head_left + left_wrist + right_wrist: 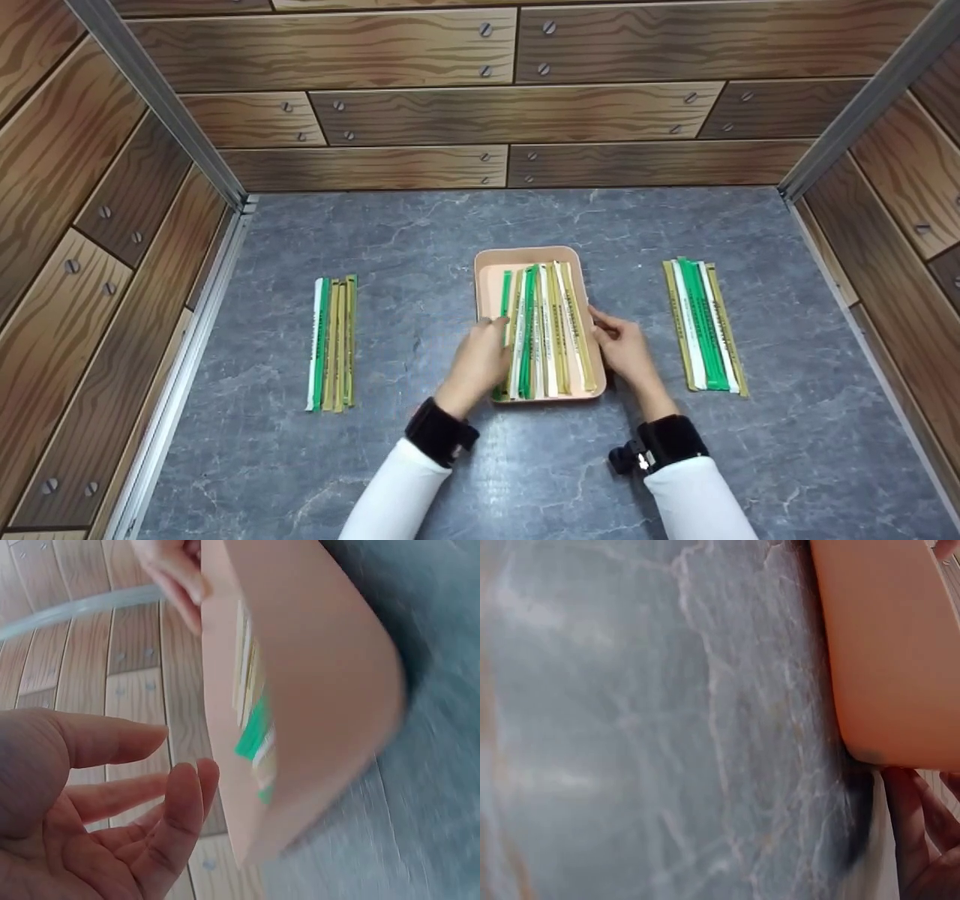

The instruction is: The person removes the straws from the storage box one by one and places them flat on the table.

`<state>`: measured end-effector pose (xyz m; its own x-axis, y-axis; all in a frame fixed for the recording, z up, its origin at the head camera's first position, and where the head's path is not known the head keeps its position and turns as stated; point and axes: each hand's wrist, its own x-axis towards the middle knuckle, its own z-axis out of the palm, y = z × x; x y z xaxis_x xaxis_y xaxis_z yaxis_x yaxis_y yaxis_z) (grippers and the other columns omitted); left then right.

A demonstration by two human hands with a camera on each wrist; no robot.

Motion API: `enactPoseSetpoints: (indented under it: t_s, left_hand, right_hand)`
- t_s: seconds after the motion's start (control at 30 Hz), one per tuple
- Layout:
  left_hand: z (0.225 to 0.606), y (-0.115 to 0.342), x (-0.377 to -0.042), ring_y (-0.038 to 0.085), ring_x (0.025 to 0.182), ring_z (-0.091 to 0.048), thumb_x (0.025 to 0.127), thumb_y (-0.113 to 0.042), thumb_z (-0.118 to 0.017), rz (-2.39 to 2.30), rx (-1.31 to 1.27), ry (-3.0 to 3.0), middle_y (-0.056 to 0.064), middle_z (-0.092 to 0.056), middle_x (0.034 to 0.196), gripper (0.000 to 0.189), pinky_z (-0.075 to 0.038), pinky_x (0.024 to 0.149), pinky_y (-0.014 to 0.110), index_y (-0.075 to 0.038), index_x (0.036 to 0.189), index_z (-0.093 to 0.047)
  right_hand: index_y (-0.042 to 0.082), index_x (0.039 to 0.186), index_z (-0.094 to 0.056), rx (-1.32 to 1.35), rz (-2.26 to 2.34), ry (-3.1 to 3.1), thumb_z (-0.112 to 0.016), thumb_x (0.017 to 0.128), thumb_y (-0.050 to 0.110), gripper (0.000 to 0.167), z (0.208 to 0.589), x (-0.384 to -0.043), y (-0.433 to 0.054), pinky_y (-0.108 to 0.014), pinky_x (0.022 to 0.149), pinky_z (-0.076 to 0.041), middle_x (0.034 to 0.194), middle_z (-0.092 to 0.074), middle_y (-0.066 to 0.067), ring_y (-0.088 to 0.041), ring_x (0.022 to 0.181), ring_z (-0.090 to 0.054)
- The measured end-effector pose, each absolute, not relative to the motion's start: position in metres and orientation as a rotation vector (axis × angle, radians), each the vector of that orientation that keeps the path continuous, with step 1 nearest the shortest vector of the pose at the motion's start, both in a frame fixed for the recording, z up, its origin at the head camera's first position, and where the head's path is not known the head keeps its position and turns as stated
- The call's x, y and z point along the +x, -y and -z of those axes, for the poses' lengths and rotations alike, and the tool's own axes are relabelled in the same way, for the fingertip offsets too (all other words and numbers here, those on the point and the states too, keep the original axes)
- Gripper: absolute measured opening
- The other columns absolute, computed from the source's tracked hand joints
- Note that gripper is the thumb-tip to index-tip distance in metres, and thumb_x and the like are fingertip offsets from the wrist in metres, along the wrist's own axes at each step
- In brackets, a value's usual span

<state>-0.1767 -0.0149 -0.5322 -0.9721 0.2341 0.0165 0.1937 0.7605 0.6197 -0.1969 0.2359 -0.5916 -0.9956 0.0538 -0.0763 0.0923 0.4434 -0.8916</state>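
A pink tray (489, 279) holds a row of long paper-wrapped sticks (551, 330) in green, white and gold. My left hand (480, 356) hovers at the tray's left side, overlapping the leftmost sticks in the head view. Seen from the left wrist, that hand (112, 817) has loosely bent fingers with nothing between them, beside the tray's wall (330, 682). On the opposite side, my right hand (628, 351) grips the tray's right edge. The right wrist view shows its fingers (911, 817) up against the tray's corner (889, 690).
To the left lies a bundle of wrapped sticks (334, 345) in white, green and gold. Another such bundle (705, 326) lies to the right. Wood-patterned walls (420, 112) enclose the grey marbled table (405, 225) at the back and sides.
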Motion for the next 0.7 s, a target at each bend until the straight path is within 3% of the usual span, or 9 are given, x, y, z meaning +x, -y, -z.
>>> enactPoseSetpoints:
  t_s: [0.13,0.4,0.7]
  left_hand:
    - [0.537,0.002,-0.18,0.031,0.083,-0.065,0.087,-0.002,-0.066,-0.91,0.357,-2.925,0.02,-0.062,0.106,0.044,-0.057,0.069,0.038,0.002,0.13,-0.058]
    - [0.555,-0.011,-0.187,0.03,0.069,-0.065,0.081,0.008,-0.065,-0.599,0.301,-3.053,0.017,-0.059,0.087,0.026,-0.056,0.056,0.038,0.005,0.106,-0.062]
    - [0.568,-0.02,-0.187,0.029,0.069,-0.067,0.092,0.003,-0.056,-0.478,0.283,-3.107,0.016,-0.063,0.082,0.014,-0.056,0.054,0.039,0.006,0.103,-0.065]
  right_hand:
    - [0.003,0.136,-0.056,0.127,1.652,-2.645,-0.057,0.096,0.001,0.04,0.592,-0.197,-0.236,-0.023,0.073,-0.052,0.115,-0.065,-0.025,-0.031,0.097,-0.065]
    - [0.006,0.137,-0.057,0.148,1.633,-2.655,-0.057,0.097,0.003,0.04,0.593,-0.196,-0.235,-0.024,0.073,-0.051,0.115,-0.066,-0.026,-0.032,0.098,-0.065]
    - [0.006,0.138,-0.056,0.155,1.642,-2.636,-0.057,0.097,0.004,0.04,0.593,-0.198,-0.235,-0.023,0.072,-0.052,0.114,-0.066,-0.026,-0.031,0.096,-0.066]
